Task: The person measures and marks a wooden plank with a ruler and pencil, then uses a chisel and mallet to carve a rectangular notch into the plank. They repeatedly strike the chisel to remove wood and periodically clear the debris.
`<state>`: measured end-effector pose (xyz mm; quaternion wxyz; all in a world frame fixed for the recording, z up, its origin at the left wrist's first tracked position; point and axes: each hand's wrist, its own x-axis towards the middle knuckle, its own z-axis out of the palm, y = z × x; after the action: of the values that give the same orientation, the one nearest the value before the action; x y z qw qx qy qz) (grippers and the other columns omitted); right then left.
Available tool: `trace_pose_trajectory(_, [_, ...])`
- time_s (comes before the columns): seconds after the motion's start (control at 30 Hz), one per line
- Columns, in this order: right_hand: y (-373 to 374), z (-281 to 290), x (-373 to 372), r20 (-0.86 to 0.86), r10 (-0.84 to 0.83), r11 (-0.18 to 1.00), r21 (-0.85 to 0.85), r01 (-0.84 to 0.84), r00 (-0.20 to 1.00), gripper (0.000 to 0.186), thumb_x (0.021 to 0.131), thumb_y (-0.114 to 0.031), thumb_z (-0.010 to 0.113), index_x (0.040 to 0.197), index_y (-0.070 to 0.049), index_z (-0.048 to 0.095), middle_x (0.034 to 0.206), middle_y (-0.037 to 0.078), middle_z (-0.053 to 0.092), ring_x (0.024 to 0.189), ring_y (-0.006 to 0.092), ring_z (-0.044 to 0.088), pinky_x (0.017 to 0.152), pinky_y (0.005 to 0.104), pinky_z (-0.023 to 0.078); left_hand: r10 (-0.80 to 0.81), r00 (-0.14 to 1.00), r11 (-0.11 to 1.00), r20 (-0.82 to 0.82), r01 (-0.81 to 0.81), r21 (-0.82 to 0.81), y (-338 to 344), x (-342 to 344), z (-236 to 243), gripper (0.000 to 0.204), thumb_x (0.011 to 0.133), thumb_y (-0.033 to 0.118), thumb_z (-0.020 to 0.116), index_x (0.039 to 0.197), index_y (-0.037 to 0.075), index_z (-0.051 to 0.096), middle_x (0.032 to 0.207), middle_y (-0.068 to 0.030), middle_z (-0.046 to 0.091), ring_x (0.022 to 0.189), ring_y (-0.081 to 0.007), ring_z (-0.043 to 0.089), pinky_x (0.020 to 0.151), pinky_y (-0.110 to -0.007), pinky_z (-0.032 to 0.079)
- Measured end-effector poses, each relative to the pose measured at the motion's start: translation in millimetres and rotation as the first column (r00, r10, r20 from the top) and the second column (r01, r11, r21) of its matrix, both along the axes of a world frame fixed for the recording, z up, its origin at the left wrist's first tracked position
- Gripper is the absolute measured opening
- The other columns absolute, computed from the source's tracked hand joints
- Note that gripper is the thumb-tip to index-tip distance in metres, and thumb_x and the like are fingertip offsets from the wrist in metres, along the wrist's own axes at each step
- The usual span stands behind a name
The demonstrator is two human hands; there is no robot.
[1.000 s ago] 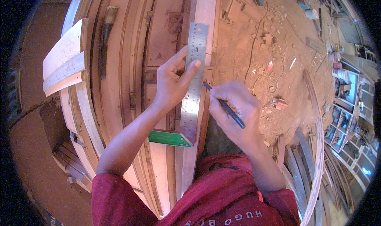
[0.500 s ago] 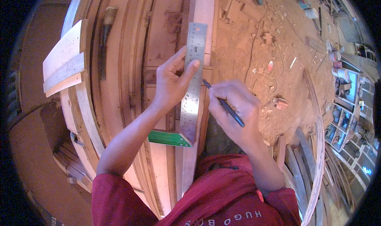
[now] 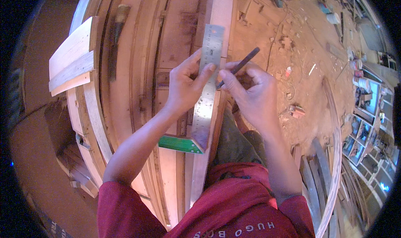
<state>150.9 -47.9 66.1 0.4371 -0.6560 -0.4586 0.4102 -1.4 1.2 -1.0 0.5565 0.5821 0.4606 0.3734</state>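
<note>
My left hand (image 3: 186, 80) grips a try square, its thumb on top of the steel blade (image 3: 204, 106) and its fingers at the left edge. The blade lies along a narrow board (image 3: 222, 12) at the right side of the wooden piece. The square's green stock (image 3: 179, 144) sits across the near end, pointing left. In my right hand (image 3: 255, 87) a dark pen (image 3: 246, 59) is pinched between thumb and fingers. Its lower tip is by the blade's right edge, and the other end points up and away to the right.
Long planks (image 3: 138, 50) run away from me under the square. A chisel-like tool (image 3: 118, 27) with a wooden handle lies on them. Short pale boards (image 3: 73, 56) stick out at the left. Wood scraps lie on the dirt floor (image 3: 259, 33); long strips (image 3: 311, 183) are stacked lower right.
My right hand has turned over, so the pen now slants up and away instead of down toward me. The left hand still holds the square; the view has shifted slightly.
</note>
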Motion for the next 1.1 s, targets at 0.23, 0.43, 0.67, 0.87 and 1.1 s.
trace_pose_trajectory(0.23, [5, 19, 18, 0.038, -0.202, 0.971, 0.134, 0.196, 0.979, 0.019, 0.093, -0.015, 0.065, 0.102, 0.001, 0.069, 0.085, 0.005, 0.069, 0.078, 0.0088, 0.063, 0.070, 0.0239, 0.051, -0.022, 0.991, 0.995, -0.130, 0.009, -0.101, -2, -12, 14, 0.043, 0.094, 0.011, 0.064, 0.134, 0.000, 0.054, 0.112, -0.0071, 0.069, 0.096, -0.0087, 0.062, 0.083, -0.026, 0.051])
trace_pose_trajectory(0.43, [-6, 18, 65, 0.066, -0.185, 0.977, 0.118, 0.177, 0.980, 0.029, 0.100, -0.022, 0.055, 0.118, -0.001, 0.063, 0.077, 0.000, 0.060, 0.071, 0.0064, 0.056, 0.061, 0.0217, 0.045, 0.231, 0.890, 0.973, -0.393, -0.211, 0.095, -38, -81, 22, 0.038, 0.098, 0.015, 0.056, 0.133, 0.000, 0.054, 0.122, -0.0157, 0.065, 0.111, -0.0182, 0.061, 0.094, -0.032, 0.047])
trace_pose_trajectory(0.67, [-10, 11, 77, -0.116, 0.017, 0.994, -0.110, -0.030, 0.993, 0.037, 0.099, -0.019, 0.050, 0.129, 0.002, 0.056, 0.078, 0.001, 0.048, 0.067, 0.0090, 0.051, 0.058, 0.0241, 0.042, 0.566, 0.514, 0.770, -0.644, -0.609, 0.190, -113, -153, 3, 0.039, 0.101, 0.023, 0.047, 0.138, 0.011, 0.051, 0.117, -0.0209, 0.065, 0.100, -0.0290, 0.066, 0.082, -0.037, 0.052])
trace_pose_trajectory(0.87, [29, 23, -15, 0.112, 0.503, 0.858, 0.053, -0.511, 0.857, 0.037, 0.092, -0.013, 0.057, 0.127, 0.001, 0.058, 0.102, 0.018, 0.062, 0.090, 0.0279, 0.064, 0.080, 0.0353, 0.051, 0.425, 0.110, 0.794, -0.898, -0.522, 0.312, -147, -203, -23, 0.048, 0.091, 0.029, 0.056, 0.137, 0.016, 0.050, 0.112, -0.0193, 0.065, 0.097, -0.0403, 0.063, 0.080, -0.050, 0.052])
trace_pose_trajectory(1.1, [96, -22, -165, 0.567, 0.727, 0.456, 0.021, -0.889, 0.387, 0.017, 0.086, -0.011, 0.064, 0.097, 0.002, 0.063, 0.101, 0.025, 0.066, 0.092, 0.0429, 0.063, 0.080, 0.0472, 0.050, 0.512, 0.039, 0.667, -0.858, -0.647, 0.368, -174, -219, -49, 0.033, 0.096, 0.026, 0.052, 0.120, 0.004, 0.062, 0.123, -0.0232, 0.060, 0.113, -0.0441, 0.056, 0.096, -0.051, 0.044])
